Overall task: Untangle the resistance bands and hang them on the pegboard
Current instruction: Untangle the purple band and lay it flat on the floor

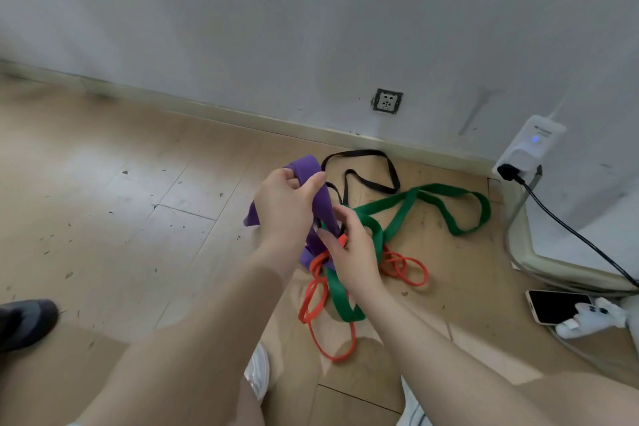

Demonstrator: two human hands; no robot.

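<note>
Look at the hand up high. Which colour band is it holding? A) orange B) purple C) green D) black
B: the left hand has its fingers curled round the purple band, lifting it above the pile on the floor.

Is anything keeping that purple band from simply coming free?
Yes. The left hand lifts the purple band, but the black, green and orange bands tangle around its lower part.
</note>
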